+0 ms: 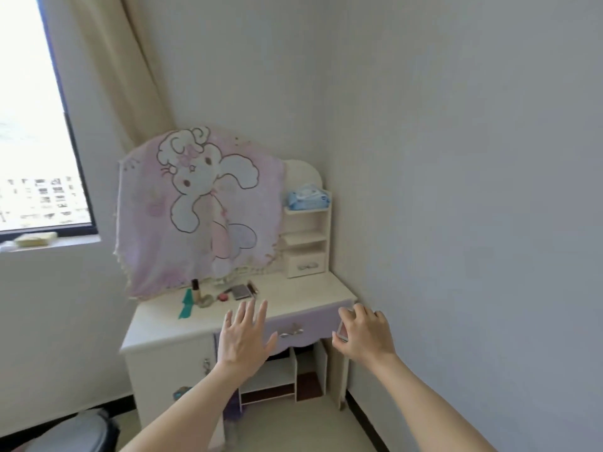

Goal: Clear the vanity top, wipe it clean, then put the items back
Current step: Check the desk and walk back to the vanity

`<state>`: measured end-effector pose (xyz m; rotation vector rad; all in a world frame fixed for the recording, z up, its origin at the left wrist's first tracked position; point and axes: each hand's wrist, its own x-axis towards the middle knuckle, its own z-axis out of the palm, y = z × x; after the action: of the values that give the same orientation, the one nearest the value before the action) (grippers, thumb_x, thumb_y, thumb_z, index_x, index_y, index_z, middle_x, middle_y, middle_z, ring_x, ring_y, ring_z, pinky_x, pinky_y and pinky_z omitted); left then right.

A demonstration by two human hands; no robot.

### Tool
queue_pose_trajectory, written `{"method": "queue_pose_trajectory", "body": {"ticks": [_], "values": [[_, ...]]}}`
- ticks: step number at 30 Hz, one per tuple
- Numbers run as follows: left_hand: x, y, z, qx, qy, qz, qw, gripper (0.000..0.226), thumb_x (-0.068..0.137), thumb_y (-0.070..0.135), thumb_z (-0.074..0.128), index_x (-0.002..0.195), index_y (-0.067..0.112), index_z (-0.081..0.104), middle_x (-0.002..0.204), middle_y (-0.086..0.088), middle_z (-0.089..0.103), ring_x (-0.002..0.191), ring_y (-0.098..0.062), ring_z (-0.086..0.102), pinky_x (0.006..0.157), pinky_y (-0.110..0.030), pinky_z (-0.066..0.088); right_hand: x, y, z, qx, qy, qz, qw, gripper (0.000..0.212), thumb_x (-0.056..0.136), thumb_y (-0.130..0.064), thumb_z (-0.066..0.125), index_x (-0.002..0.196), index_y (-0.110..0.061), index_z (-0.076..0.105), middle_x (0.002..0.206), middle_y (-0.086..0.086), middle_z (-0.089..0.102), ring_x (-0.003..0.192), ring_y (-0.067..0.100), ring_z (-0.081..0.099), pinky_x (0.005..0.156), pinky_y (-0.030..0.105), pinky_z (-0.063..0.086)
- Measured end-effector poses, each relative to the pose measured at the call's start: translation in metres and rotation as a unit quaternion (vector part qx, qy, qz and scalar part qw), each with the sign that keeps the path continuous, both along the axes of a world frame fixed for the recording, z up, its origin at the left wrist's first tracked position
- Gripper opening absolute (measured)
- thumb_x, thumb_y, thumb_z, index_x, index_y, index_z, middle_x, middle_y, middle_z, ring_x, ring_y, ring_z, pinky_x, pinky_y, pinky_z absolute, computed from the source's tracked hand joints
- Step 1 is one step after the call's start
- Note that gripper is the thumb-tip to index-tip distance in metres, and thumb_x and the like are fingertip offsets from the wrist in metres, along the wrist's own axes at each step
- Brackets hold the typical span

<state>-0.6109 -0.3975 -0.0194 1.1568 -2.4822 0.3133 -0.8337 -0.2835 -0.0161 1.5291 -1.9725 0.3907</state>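
A cream desk (293,293) stands in the room's corner, between a pale wall and a window (32,125) with a beige curtain (120,70). A pink cartoon-rabbit cloth (202,210) drapes over the rounded back panel, hiding whatever lies behind it. Along the desk's back edge, just below the cloth, sits a cluster of cosmetics: a teal item (186,306) lying flat toward the left edge, an upright foundation bottle (195,290), a round greenish jar (205,301), a small red pot (223,296), a dark compact (240,291) and some slim sticks (253,287), too blurred to name. At the back right corner a small shelf tower (306,243) carries a blue wipes pack (308,200) on top; its two open shelves show nothing, and its little drawer is closed. The lilac front drawer (300,327) is closed.

The left hand (244,337) hovers over the front edge, fingers straight and spread, holding nothing. The right hand (365,332) is near the front right corner, fingers curled around a small pinkish object (342,331), mostly hidden. Lower left, a dark rounded thing (75,432) is cut off.
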Motion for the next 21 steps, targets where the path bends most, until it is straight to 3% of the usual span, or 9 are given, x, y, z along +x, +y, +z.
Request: {"method": "queue_pose_trajectory", "body": {"ticks": [1,5,13,21], "values": [[0.002,-0.014,0.005,-0.004,0.008,0.002,1.000,0.068,0.068,0.050,0.067,0.119,0.006,0.062,0.115,-0.016,0.065,0.105,-0.034,0.062,0.082,-0.049,0.053,0.004,-0.019,0.004,-0.005,0.002,0.011,1.000,0.038,0.049,-0.047,0.077,0.072,-0.019,0.064,0.065,0.002,0.061,0.054,0.020,0.059,0.049,0.027,0.045],[0.002,-0.064,0.022,0.006,0.023,0.017,1.000,0.066,0.073,0.050,0.041,0.118,0.006,0.061,0.109,-0.012,0.064,0.101,-0.030,0.062,0.080,-0.042,0.051,0.016,-0.089,0.018,-0.017,0.017,0.045,0.999,0.039,0.048,-0.044,0.078,0.074,-0.017,0.066,0.064,0.003,0.060,0.054,0.021,0.059,0.048,0.029,0.045],[-0.047,-0.159,0.021,0.015,0.009,0.051,0.999,0.068,0.075,0.052,0.036,0.121,0.008,0.060,0.115,-0.013,0.064,0.106,-0.031,0.062,0.083,-0.047,0.051,-0.006,-0.220,0.020,-0.003,0.042,0.080,0.996,0.045,0.050,-0.049,0.072,0.084,-0.018,0.070,0.068,0.004,0.063,0.058,0.021,0.061,0.053,0.028,0.047],[-0.101,-0.265,0.009,0.051,0.004,0.115,0.992,0.066,0.076,0.051,0.036,0.118,0.009,0.063,0.110,-0.013,0.066,0.100,-0.030,0.063,0.078,-0.045,0.053,-0.056,-0.351,0.014,0.020,0.025,0.121,0.992,0.041,0.056,-0.049,0.059,0.081,-0.018,0.069,0.068,0.005,0.062,0.060,0.023,0.061,0.053,0.029,0.046]]}}
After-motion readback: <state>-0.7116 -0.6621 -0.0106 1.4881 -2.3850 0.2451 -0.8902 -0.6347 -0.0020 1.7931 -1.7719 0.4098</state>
